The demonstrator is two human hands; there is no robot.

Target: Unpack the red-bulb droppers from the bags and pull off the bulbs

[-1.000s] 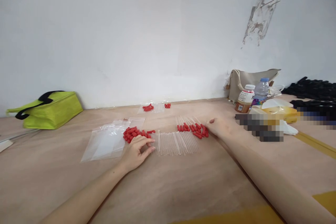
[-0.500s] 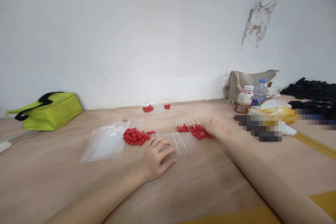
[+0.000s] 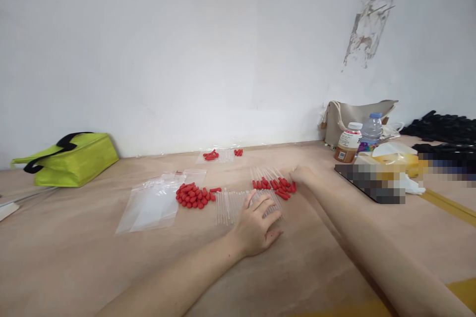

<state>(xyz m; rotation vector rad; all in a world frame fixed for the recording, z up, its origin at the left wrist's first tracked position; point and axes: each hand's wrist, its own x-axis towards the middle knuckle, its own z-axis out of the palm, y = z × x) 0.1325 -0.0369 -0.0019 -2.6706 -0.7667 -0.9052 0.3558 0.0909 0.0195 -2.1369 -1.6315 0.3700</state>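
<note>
My left hand (image 3: 258, 223) lies flat, fingers spread, on the right end of a row of clear thin tubes (image 3: 232, 204) laid side by side on the brown table (image 3: 74, 257). My right hand (image 3: 303, 176) rests curled at the right edge of a second group of tubes with red bulbs (image 3: 277, 184); its fingers are mostly hidden. A heap of loose red bulbs (image 3: 193, 194) lies left of the clear tubes.
Clear zip bags (image 3: 152, 200) lie left of the red heap. More red pieces on plastic (image 3: 219, 154) sit near the wall. A lime-green bag (image 3: 69, 158) is at far left. Two bottles (image 3: 349, 141), a beige bag (image 3: 353, 116) and black items (image 3: 442, 126) stand at right.
My left hand has slid rightward along the row of clear tubes, from its left end to its right end. The right hand has stayed by the red-bulbed tubes.
</note>
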